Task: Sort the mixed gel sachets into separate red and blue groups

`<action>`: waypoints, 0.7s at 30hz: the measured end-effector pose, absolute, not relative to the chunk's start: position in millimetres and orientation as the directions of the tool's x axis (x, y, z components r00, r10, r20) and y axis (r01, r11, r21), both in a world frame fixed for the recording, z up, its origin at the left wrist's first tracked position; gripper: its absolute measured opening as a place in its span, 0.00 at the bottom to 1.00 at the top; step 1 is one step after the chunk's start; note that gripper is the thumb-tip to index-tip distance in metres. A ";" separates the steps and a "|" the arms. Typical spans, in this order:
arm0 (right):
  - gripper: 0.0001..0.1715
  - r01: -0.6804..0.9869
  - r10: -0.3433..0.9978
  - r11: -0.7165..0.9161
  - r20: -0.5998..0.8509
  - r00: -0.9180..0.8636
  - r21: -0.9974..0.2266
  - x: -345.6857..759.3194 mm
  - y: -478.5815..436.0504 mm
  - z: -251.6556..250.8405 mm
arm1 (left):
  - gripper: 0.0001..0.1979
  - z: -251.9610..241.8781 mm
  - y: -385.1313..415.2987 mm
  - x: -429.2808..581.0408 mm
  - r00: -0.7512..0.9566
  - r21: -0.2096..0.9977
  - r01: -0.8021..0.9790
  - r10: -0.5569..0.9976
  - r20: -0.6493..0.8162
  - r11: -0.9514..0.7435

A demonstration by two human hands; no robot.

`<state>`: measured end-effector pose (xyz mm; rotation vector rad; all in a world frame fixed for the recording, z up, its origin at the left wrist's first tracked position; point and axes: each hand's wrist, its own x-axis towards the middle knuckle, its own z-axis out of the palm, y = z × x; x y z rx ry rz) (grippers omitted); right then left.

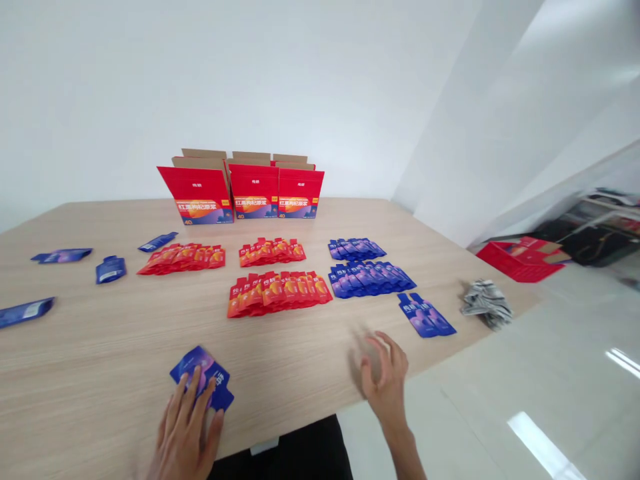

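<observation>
My left hand [186,427] lies with fingers spread on a blue pouch [200,363], near the table's front edge. The pouch's spout end points to the lower right. My right hand [385,373] hovers by the front edge, fingers curved and apart, holding nothing. Beyond it, two overlapping blue pouches [426,316] lie at the right. Farther back are two fanned rows of blue pouches, a nearer one [371,277] and a farther one [356,249]. Red pouches lie in a near row [277,291] and two farther rows, one in the middle [273,251] and one to the left [184,259].
Three open red boxes [254,193] stand at the back of the wooden table [110,340]. Loose blue pouches [111,269] are scattered at the left. A striped cloth [486,303] lies near the right edge. Beyond it is a red crate [523,259] with cartons.
</observation>
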<state>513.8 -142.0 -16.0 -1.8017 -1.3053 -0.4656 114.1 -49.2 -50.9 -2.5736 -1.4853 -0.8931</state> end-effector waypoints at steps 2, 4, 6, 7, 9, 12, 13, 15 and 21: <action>0.21 0.900 0.532 -0.236 0.727 0.434 -0.366 563.3 -148.9 -13.5 | 0.29 -50.7 -48.0 116.8 0.413 0.222 0.783 0.754 0.511 -0.580; 0.25 0.896 0.525 -0.330 0.731 0.435 -0.296 615.8 -155.0 -14.4 | 0.31 -48.8 -46.2 119.6 0.450 0.198 0.766 0.730 0.514 -0.611; 0.31 0.878 0.569 -0.412 0.685 0.456 -0.243 661.4 -158.5 -19.2 | 0.33 -46.9 -45.5 123.2 0.471 0.180 0.757 0.715 0.517 -0.629; 0.33 0.863 0.598 -0.452 0.642 0.480 -0.224 679.7 -159.2 -22.6 | 0.34 -46.1 -45.5 125.1 0.476 0.174 0.755 0.710 0.518 -0.633; 0.36 0.831 0.644 -0.519 0.547 0.535 -0.200 706.8 -158.7 -30.0 | 0.36 -45.4 -46.0 129.0 0.477 0.171 0.755 0.708 0.520 -0.634; 0.38 0.797 0.680 -0.577 0.437 0.589 -0.178 729.1 -156.2 -38.0 | 0.37 -46.1 -46.4 134.0 0.472 0.173 0.759 0.714 0.517 -0.627; 0.38 0.790 0.683 -0.587 0.416 0.600 -0.175 733.2 -155.5 -38.9 | 0.37 -46.6 -46.4 135.4 0.475 0.172 0.758 0.713 0.516 -0.629; 0.39 0.787 0.684 -0.591 0.407 0.605 -0.177 736.7 -154.7 -38.0 | 0.38 -47.5 -46.5 137.8 0.485 0.165 0.753 0.707 0.514 -0.637; 0.28 0.926 0.694 -0.324 0.615 0.373 -0.196 682.0 -156.6 -19.6 | 0.40 -45.0 -56.0 143.4 0.576 0.081 0.710 0.642 0.506 -0.700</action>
